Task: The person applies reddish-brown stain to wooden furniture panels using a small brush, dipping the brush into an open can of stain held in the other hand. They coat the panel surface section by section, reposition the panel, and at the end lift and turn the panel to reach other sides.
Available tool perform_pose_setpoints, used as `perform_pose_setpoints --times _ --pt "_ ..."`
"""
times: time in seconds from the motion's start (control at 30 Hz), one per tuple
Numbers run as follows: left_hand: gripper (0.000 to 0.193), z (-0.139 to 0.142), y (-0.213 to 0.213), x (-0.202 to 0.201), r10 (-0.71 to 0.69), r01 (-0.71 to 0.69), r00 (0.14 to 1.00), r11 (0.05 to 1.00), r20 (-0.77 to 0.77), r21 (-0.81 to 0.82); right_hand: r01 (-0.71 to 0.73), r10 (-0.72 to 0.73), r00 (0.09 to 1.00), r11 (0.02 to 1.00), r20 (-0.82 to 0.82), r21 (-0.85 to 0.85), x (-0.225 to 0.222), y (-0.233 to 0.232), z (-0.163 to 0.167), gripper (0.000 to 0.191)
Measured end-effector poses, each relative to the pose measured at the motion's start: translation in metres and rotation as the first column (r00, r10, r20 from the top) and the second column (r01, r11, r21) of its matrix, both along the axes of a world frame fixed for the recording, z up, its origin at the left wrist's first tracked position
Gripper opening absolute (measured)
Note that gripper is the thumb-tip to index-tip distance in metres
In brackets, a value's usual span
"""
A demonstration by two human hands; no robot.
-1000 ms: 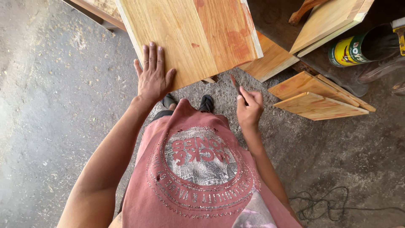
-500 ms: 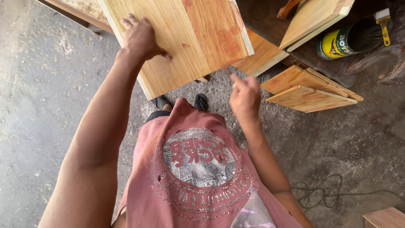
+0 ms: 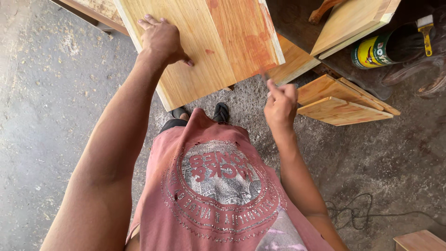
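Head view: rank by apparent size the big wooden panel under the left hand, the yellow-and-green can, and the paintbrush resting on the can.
1. Large light wooden panel, by far the biggest; the left hand lies flat on it.
2. Yellow-and-green cylindrical can.
3. Yellow-handled paintbrush, smallest, though partly cropped at the edge.

Left hand (image 3: 162, 39) lies flat on the wooden board (image 3: 204, 46), upper centre; right hand (image 3: 280, 104) pinches a thin stick, blurred, just below the board's corner.

Left hand (image 3: 162, 39) moved from the near edge up across the pale varnished wooden panel (image 3: 204, 46), right hand (image 3: 280, 104) raised to the panel's near right corner
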State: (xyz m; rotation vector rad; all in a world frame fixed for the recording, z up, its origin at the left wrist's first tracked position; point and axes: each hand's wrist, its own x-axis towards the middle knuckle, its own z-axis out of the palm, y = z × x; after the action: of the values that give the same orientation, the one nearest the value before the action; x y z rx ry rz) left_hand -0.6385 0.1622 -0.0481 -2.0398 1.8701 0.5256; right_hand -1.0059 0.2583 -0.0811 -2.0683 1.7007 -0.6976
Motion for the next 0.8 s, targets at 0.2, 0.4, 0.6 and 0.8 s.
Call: perform_pose_setpoints --times 0.2,0.4,0.6,0.8 --pt "0.143 0.003 -0.001 0.0 0.094 -0.094 0.995 0.995 -0.012 0.024 0.101 -0.099 0.994 0.994 -0.048 0.051 0.001 -0.004 0.01 0.032" --pt "0.141 0.005 -0.002 0.0 0.057 -0.059 0.998 0.995 0.027 0.082 -0.199 0.193 0.979 0.976 0.072 0.092 0.032 0.019 0.023 0.029" --pt "0.14 0.007 -0.004 0.0 0.082 -0.088 0.995 0.99 0.058 0.107 -0.196 0.197 0.98 0.98 0.025 -0.012 0.064 0.025 0.026 0.035" --pt "0.147 0.007 -0.003 0.0 0.09 -0.097 0.994 0.991 0.067 0.097 -0.211 0.21 0.977 0.976 0.035 0.044 0.057 0.031 0.032 0.034"
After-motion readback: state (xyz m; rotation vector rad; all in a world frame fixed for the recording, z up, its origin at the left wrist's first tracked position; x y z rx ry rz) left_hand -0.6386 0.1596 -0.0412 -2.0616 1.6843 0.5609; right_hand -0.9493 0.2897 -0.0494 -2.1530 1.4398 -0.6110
